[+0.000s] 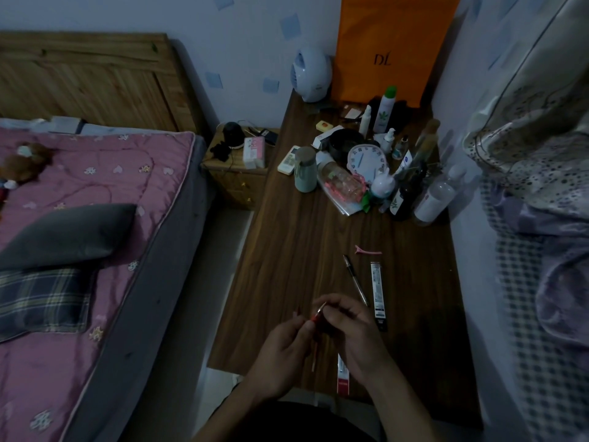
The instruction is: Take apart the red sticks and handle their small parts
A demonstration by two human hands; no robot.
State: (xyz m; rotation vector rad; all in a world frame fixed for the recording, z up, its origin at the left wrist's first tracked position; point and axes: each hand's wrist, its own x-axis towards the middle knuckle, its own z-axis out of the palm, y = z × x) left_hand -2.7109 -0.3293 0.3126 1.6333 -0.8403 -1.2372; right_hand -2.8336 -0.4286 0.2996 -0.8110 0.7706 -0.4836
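Above the near end of the wooden desk (287, 250), a thin red pen (316, 327) is held between both hands.

Its upper part is pinched by the curled fingers of the right hand (353, 333); its lower shaft is gripped by the left hand (280, 349). Just right of the hands, a black pen (354, 279) and a long black package (378, 295) are seen lying on the desk, with a pink hair clip (367, 250) beyond them.

Pen (355, 279) lies left of box (378, 296), clip (367, 250) seemingly behind.
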